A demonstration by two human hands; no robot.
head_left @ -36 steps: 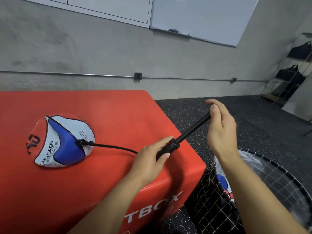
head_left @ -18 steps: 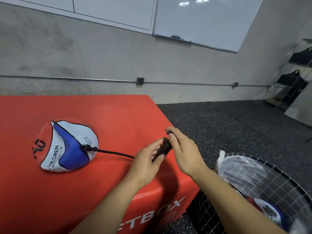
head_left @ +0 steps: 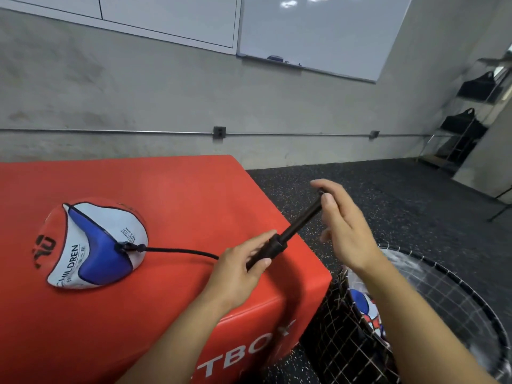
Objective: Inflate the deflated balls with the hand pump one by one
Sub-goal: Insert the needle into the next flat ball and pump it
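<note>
A mesh basket point(head_left: 432, 314) is seen beside the red box point(head_left: 166, 195). The pump point(head_left: 288, 234), gripped by the left hand point(head_left: 243, 267), is angled up-right; its handle is pinched by the right hand point(head_left: 346, 231).

The deflated ball point(head_left: 92, 243) lying on the red box point(head_left: 171, 195) carries the word "CHILDREN" in dark capitals along its white panel, running up the panel's lower left side, with a few small characters beside it that are too small to read. On the ball's red panel at the far left stand large dark letters, cut off by the fold, that look like "NU" or similar; I cannot tell for sure. Near the valve, two or three lines of tiny dark print sit on the white panel, unreadable. The front face of the red box shows white capitals "TBOX", the start of the word hidden by a forearm.
</note>
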